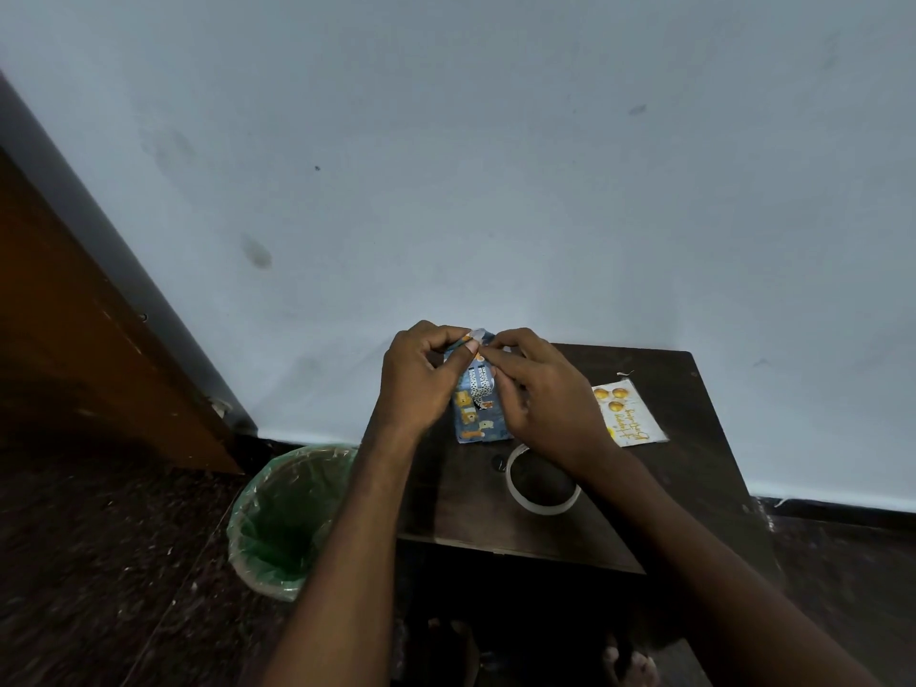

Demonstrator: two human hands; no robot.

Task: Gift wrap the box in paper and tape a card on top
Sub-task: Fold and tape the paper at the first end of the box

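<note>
Head view: the dark wooden desk [694, 488] stands against a pale wall, and all the work materials lie on it within arm's reach. On the floor to its left stands a bin [282, 518] lined with a green bag, probably placed there to take offcuts.

The box [478, 414], already covered in blue animal-print paper, stands on end at the far-left part of the desk; the upright position presents its top end flap to the hands. The tape roll [543, 488] lies flat just near of the box. The card [629, 414] lies flat to the right of the box, apart from it and not yet attached.

The left hand [421, 379] and the right hand [540, 399] flank the box. Each grip is curled, fingertips pinching the paper at the top end, judged to be folding or sealing that flap. A small pale piece, possibly tape, shows between the fingertips.
</note>
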